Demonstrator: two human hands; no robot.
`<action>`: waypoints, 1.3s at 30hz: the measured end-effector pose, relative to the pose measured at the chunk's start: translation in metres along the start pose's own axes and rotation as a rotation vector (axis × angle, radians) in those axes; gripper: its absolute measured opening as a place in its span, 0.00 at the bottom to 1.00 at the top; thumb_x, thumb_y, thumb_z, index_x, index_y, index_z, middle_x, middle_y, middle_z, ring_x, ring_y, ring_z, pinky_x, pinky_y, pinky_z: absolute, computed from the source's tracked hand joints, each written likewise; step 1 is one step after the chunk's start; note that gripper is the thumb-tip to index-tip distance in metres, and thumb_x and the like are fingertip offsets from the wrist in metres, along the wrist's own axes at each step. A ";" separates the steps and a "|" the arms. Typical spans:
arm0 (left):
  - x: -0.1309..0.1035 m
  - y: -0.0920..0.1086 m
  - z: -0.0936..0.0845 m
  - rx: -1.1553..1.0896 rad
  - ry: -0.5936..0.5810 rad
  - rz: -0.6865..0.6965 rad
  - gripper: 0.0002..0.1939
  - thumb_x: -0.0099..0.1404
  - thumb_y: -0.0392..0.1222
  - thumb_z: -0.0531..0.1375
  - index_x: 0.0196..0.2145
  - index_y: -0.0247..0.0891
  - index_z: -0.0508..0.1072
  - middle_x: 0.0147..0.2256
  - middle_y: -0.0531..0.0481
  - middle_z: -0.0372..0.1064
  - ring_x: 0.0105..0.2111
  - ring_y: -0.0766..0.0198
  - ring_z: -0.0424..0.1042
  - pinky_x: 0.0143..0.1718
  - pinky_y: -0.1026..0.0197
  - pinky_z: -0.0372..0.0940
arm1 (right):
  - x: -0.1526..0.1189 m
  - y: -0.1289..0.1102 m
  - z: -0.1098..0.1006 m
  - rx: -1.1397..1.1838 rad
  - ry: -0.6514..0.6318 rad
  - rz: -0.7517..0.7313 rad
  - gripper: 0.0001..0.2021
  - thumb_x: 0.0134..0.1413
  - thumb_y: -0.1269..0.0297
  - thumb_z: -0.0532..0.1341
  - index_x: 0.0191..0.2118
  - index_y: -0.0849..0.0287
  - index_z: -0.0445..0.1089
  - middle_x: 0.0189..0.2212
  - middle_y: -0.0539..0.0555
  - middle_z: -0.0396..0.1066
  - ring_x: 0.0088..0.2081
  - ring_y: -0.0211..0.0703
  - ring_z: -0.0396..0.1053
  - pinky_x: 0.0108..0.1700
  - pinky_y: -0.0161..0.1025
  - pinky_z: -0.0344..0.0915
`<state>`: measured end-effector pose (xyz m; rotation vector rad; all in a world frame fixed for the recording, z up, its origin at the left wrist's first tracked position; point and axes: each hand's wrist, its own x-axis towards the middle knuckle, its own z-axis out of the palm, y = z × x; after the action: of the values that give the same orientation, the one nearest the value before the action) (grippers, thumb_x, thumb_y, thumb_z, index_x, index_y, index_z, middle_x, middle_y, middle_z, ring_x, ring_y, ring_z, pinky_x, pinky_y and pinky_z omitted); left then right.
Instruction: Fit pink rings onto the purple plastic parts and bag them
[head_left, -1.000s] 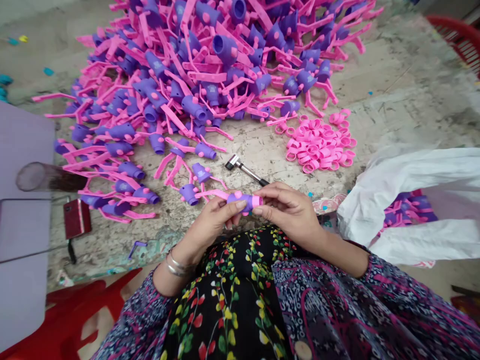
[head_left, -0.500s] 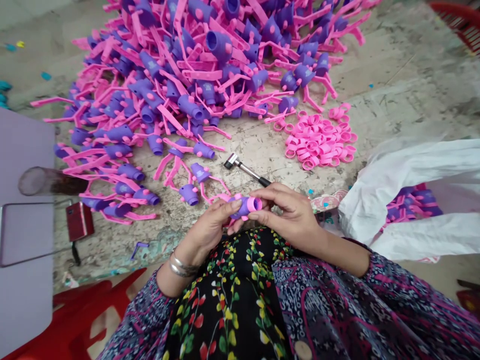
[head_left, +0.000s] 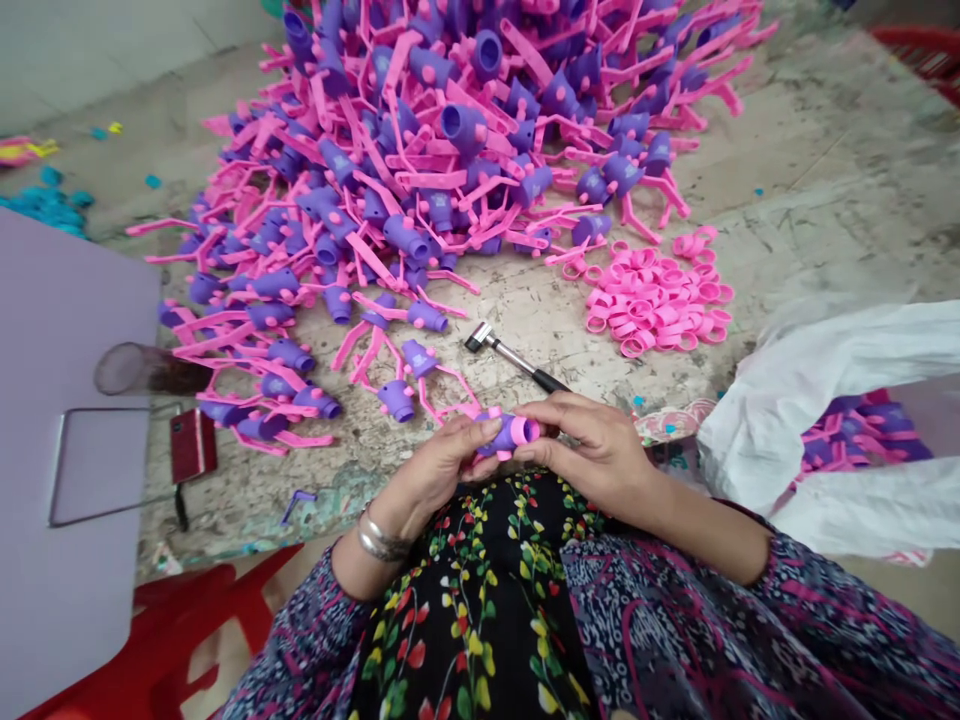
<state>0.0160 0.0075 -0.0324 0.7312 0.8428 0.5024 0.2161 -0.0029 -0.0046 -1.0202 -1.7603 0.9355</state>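
Note:
Close to my body, my left hand (head_left: pixel 456 455) grips a hollow purple plastic body (head_left: pixel 501 432) with pink side parts, thumb on top. A pink ring (head_left: pixel 524 431) sits around its open right end. My right hand (head_left: pixel 592 445) pinches that ring end between thumb and fingers; some fingertips are hidden behind it. Just beyond my hands lies a small hammer (head_left: pixel 514 358) with a black handle, whose end is partly covered by my right hand. Past the hammer to the right is a heap of loose pink rings (head_left: pixel 660 295).
A big pile of purple bodies with pink limbs (head_left: pixel 420 170) spreads over the worn table (head_left: pixel 795 210). On the right, a white sack (head_left: pixel 757 400) holds similar pieces. To the left are a glass (head_left: pixel 150 369), a dark red box-like object (head_left: pixel 193 445) and a red chair (head_left: pixel 202 620).
The camera view has shifted, so everything appears farther right and slightly lower. Both hands keep the same hold on the purple body and its pink ring.

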 end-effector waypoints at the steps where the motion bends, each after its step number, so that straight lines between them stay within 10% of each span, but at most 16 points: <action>1: 0.000 -0.001 -0.001 0.002 -0.005 -0.003 0.23 0.64 0.57 0.58 0.22 0.35 0.66 0.14 0.58 0.52 0.15 0.74 0.48 0.20 0.65 0.42 | 0.000 0.000 0.000 0.009 -0.001 0.008 0.10 0.56 0.65 0.66 0.44 0.60 0.75 0.31 0.51 0.75 0.31 0.35 0.70 0.35 0.33 0.68; 18: 0.001 0.008 0.010 0.005 -0.066 0.022 0.21 0.66 0.56 0.54 0.27 0.34 0.71 0.15 0.58 0.52 0.16 0.73 0.48 0.20 0.63 0.41 | -0.004 0.011 0.005 0.764 -0.120 0.503 0.17 0.64 0.49 0.55 0.47 0.51 0.75 0.34 0.52 0.70 0.31 0.34 0.66 0.32 0.34 0.64; 39: -0.001 0.008 0.016 -0.104 -0.062 -0.120 0.17 0.63 0.54 0.58 0.34 0.35 0.72 0.16 0.59 0.51 0.15 0.75 0.44 0.17 0.66 0.39 | -0.011 0.009 0.014 0.595 -0.033 0.508 0.18 0.62 0.50 0.57 0.41 0.59 0.75 0.26 0.49 0.68 0.23 0.30 0.66 0.24 0.28 0.65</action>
<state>0.0275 0.0060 -0.0190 0.5944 0.7915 0.4105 0.2083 -0.0120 -0.0207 -1.0581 -1.1303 1.6743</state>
